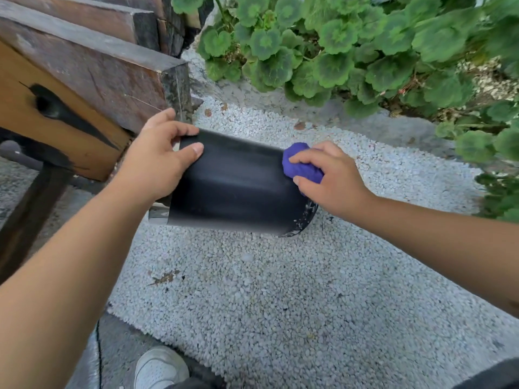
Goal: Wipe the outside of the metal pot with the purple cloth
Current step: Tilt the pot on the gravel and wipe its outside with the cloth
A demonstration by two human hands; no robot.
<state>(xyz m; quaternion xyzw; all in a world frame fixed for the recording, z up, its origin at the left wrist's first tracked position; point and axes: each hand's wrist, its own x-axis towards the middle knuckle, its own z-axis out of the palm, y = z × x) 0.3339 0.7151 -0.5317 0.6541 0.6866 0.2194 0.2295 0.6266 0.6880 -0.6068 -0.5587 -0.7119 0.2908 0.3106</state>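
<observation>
A black metal pot point(236, 186) is held on its side in the air above the gravel, its rim to the left and its scuffed base to the right. My left hand point(160, 158) grips the pot at the rim, thumb on the outer wall. My right hand point(334, 178) presses a bunched purple cloth point(300, 164) against the pot's upper right wall, close to the base. Most of the cloth is hidden under my fingers.
A heavy wooden bench or table point(84, 80) stands at the left, its corner close behind the pot's rim. Green geranium plants point(365, 51) fill the back and right. Pale gravel point(266, 290) covers the ground below. A white shoe point(160, 369) shows at the bottom.
</observation>
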